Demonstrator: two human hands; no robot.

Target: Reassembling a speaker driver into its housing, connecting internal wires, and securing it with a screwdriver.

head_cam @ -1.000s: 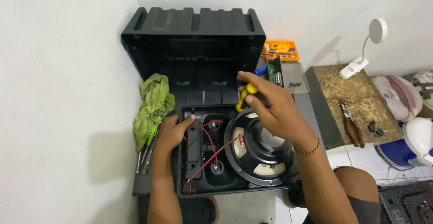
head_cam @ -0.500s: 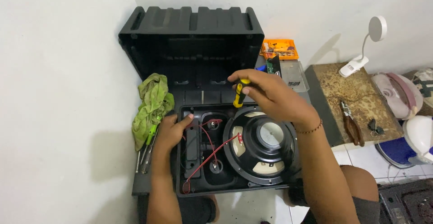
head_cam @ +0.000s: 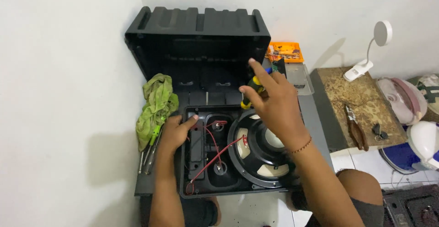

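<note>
Screwdriver (head_cam: pixel 250 92), yellow-and-black handle, is gripped in the right hand (head_cam: pixel 274 103), fingers clenched around it, index finger extended, above the top edge of the speaker cone (head_cam: pixel 265 151). Left hand (head_cam: pixel 176 133) is rested on the left rim of the black speaker panel (head_cam: pixel 201 186), fingers loosely curled, nothing grasped. Red wires (head_cam: pixel 215 151) are seen inside. Green rag (head_cam: pixel 157 103) is lying left of the panel; pliers (head_cam: pixel 356 128) well apart on the right.

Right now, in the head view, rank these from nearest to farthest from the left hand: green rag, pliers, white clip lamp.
From the left hand:
1. Green rag, just up-left of it.
2. Pliers, on the brown board to the right.
3. White clip lamp, at the board's far edge.
</note>
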